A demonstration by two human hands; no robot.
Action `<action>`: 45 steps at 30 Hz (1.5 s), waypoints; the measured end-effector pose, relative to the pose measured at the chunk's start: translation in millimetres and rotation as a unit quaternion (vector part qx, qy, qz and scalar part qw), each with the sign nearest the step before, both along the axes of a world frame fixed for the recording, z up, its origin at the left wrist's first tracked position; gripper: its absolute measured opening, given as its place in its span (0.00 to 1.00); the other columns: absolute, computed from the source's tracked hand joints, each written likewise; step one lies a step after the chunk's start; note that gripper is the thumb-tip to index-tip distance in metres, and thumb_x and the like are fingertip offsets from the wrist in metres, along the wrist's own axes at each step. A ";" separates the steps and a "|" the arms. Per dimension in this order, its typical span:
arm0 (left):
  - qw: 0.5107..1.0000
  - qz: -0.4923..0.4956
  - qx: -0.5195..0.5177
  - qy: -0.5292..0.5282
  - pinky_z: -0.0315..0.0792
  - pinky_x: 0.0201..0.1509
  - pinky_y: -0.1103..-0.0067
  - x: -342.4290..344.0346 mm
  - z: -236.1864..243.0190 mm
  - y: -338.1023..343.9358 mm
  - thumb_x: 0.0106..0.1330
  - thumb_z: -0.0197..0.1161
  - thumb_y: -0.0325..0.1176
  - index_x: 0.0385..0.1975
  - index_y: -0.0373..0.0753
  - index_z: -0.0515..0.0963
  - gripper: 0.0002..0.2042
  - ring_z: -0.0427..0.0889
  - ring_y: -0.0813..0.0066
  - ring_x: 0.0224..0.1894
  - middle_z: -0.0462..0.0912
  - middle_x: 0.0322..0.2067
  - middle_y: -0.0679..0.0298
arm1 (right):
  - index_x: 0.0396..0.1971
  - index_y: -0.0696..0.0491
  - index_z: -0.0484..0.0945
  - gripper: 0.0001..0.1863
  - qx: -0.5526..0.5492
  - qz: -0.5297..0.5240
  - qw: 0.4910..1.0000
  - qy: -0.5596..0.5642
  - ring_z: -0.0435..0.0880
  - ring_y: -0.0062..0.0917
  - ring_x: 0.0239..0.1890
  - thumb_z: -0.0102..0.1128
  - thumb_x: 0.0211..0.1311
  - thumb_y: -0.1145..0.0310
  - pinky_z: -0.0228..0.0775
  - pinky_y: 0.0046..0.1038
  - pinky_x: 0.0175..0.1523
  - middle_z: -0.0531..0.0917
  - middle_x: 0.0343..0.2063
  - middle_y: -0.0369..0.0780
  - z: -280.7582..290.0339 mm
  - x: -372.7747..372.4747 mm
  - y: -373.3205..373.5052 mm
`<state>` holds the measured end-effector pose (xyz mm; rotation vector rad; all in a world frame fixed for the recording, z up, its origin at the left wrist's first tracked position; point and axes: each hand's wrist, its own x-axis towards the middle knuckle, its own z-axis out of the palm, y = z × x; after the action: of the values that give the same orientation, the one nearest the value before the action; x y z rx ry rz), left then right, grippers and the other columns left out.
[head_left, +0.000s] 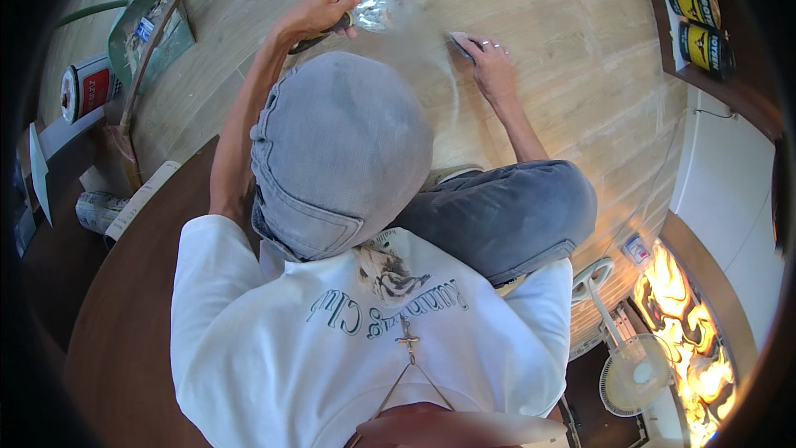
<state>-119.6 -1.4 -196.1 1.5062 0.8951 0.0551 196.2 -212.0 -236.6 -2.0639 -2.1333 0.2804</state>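
Note:
My left hand (325, 10) is closed around the dark grip of a hand tool (381, 2) near the top of the picture. The tool's far end is a shiny, silvery blur, so its exact kind cannot be made out. To the right, my right hand (494, 71) is bent over a thin, flat, greyish tool (463, 46), which looks like a scraper. That flat tool rests on or just above the wood-look floor (572, 41). A hazy, pale smear lies between the two tools. My bent knees in grey trousers (506, 216) are below my hands.
At the upper left are a green dustpan (178, 33) with debris, a wooden stick (153, 54) and a tin can (86, 87). Two black-and-yellow tins (703, 46) sit on a shelf at the right. A white fan (634, 373) stands near a flame-patterned panel (680, 332).

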 end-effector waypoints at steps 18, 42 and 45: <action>0.992 0.082 -0.092 0.020 0.74 0.33 0.86 -35.4 -2.6 -32.4 0.81 0.50 0.44 0.69 0.30 0.64 0.26 0.81 0.85 0.29 0.83 0.39 0.64 | 0.61 0.36 0.79 0.27 0.019 0.050 0.999 -0.010 0.80 0.37 0.56 0.54 0.64 0.74 0.72 0.42 0.58 0.81 0.53 0.37 -13.9 -29.7 -29.3; 0.979 0.171 -0.110 0.000 0.71 0.31 0.91 -58.8 -16.0 -53.4 0.81 0.52 0.46 0.69 0.38 0.65 0.24 0.79 0.90 0.28 0.82 0.42 0.70 | 0.60 0.37 0.79 0.25 0.075 0.050 0.996 0.010 0.82 0.34 0.53 0.56 0.64 0.73 0.73 0.40 0.56 0.83 0.50 0.37 -13.7 -54.7 -18.7; 0.984 0.156 -0.086 0.006 0.71 0.31 0.91 -58.9 -22.7 -46.8 0.81 0.52 0.46 0.68 0.38 0.65 0.24 0.79 0.90 0.28 0.82 0.41 0.70 | 0.60 0.37 0.79 0.25 0.020 0.080 0.997 -0.001 0.82 0.35 0.53 0.58 0.62 0.72 0.73 0.40 0.56 0.83 0.51 0.37 -8.5 -47.2 -22.5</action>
<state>-178.6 -48.2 -218.9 1.1979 1.1109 0.1940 149.0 -234.5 -245.1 -1.8758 -2.2889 0.2525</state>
